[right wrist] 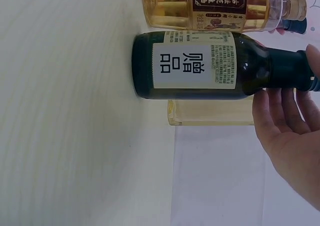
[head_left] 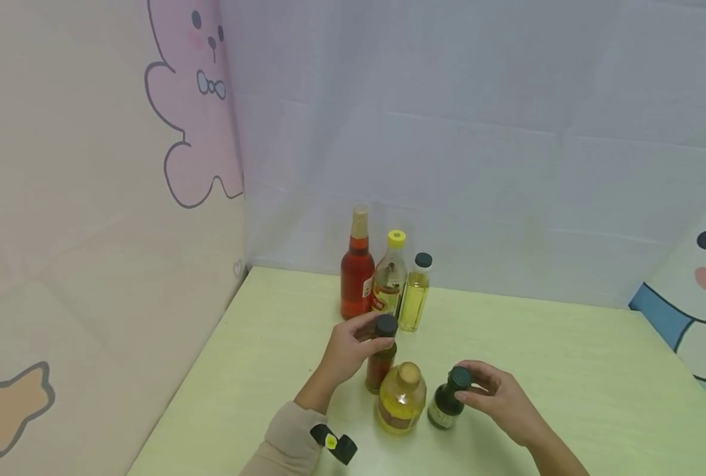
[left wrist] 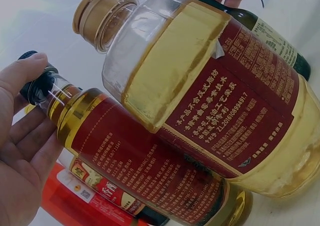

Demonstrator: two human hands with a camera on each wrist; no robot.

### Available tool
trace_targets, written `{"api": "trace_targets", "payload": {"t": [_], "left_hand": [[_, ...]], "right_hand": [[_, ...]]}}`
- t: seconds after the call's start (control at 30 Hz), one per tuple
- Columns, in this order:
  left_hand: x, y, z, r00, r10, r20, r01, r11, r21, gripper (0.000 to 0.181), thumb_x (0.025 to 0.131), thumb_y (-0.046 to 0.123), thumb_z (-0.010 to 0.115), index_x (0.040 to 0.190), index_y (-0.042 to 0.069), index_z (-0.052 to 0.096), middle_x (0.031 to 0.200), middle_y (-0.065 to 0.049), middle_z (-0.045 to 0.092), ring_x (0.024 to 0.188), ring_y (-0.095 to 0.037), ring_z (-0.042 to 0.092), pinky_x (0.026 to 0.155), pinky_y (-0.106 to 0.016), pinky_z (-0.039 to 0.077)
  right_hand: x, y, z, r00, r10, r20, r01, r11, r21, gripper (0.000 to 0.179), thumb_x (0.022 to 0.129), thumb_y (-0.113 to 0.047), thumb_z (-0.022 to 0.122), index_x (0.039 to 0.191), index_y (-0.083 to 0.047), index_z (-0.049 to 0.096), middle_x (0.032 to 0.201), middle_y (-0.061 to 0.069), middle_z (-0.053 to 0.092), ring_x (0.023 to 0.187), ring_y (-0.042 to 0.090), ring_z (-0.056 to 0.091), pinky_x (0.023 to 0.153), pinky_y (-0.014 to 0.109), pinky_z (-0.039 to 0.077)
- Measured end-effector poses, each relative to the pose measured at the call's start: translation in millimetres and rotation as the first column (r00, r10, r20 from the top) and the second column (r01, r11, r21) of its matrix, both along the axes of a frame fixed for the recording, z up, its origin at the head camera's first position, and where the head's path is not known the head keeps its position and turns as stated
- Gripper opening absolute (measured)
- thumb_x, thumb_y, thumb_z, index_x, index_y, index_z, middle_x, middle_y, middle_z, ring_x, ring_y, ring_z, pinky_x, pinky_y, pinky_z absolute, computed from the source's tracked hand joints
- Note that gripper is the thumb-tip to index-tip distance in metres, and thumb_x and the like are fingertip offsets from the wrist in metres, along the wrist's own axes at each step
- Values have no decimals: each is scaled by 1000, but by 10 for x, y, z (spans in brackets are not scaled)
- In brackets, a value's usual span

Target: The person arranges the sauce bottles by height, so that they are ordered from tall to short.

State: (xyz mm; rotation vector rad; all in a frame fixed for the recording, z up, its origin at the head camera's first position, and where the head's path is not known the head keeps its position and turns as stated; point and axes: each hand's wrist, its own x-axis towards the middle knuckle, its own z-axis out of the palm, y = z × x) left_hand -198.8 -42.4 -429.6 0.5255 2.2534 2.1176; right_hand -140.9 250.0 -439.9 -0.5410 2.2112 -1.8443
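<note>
My left hand [head_left: 342, 356] pinches the black-capped top of a slim oil bottle [head_left: 381, 371] with a dark red label [left wrist: 145, 153]. Beside it stands a wider yellow oil bottle [head_left: 402, 400] with a gold cap [left wrist: 100, 18], untouched by either hand. On the right, my right hand [head_left: 504, 404] holds a small dark green bottle [head_left: 445, 406] by its neck and cap, thumb on one side and fingers on the other. That bottle's white label [right wrist: 187, 66] faces the right wrist camera. All three bottles form a close front row, upright or nearly so.
Behind them stand a tall red bottle [head_left: 355, 281], a yellow-capped bottle [head_left: 391, 274] and a slim bottle of pale oil [head_left: 415, 297] with a dark cap. A pale yellow-green table [head_left: 567, 357] lies underneath. Cloth-covered walls [head_left: 478, 132] rise at its back and left.
</note>
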Motion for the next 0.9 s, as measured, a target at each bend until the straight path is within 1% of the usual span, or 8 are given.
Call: {"api": "trace_targets", "payload": {"t": [0.27, 0.47, 0.53, 0.63, 0.77, 0.9], "left_hand": [[-41, 46, -19, 1000, -13, -8, 14, 1000, 25, 43, 85, 11, 77, 125, 2, 64, 114, -12, 67, 105, -25, 64, 91, -33, 51], [-54, 75, -17, 1000, -24, 4, 24, 999, 46, 43, 84, 8, 77, 124, 0, 64, 112, -13, 67, 103, -25, 65, 89, -32, 51], [-61, 86, -11, 1000, -29, 1, 29, 998, 54, 43, 84, 7, 77, 124, 0, 64, 112, -13, 67, 102, -25, 65, 88, -31, 52], [-82, 109, 12, 999, -34, -3, 34, 998, 53, 44, 84, 6, 77, 125, 0, 64, 113, -13, 67, 102, -25, 66, 88, -31, 52], [-111, 142, 46, 999, -43, 11, 43, 998, 38, 45, 84, 7, 77, 126, 1, 64, 115, -13, 67, 103, -25, 66, 88, -32, 52], [-130, 173, 67, 999, -44, 14, 44, 999, 15, 43, 84, 8, 78, 125, 2, 64, 114, -11, 67, 103, -24, 66, 88, -32, 52]], "right_hand": [[-2, 13, 8, 1000, -1, -6, 1, 1000, 7, 40, 93, 0, 63, 126, 17, 48, 118, 13, 60, 107, 9, 60, 89, 25, 50], [25, 6, 6, 999, -29, 28, 29, 999, 20, 42, 92, -2, 64, 127, 17, 48, 119, 18, 58, 107, 7, 59, 90, 23, 48], [31, 5, 4, 999, -33, 29, 32, 999, 25, 43, 92, -2, 65, 127, 17, 48, 119, 18, 58, 107, 7, 59, 90, 23, 48], [26, 2, 6, 999, -29, 15, 29, 999, 24, 42, 92, -2, 64, 126, 17, 48, 118, 15, 59, 107, 7, 59, 90, 22, 48], [17, -3, 8, 1000, -23, 4, 23, 1000, 13, 42, 92, -1, 64, 126, 18, 48, 116, 8, 61, 107, 6, 58, 90, 23, 48], [16, -12, 5, 1000, -23, -6, 23, 1000, 12, 42, 92, -1, 65, 125, 18, 49, 116, 6, 62, 107, 6, 58, 90, 23, 48]]}}
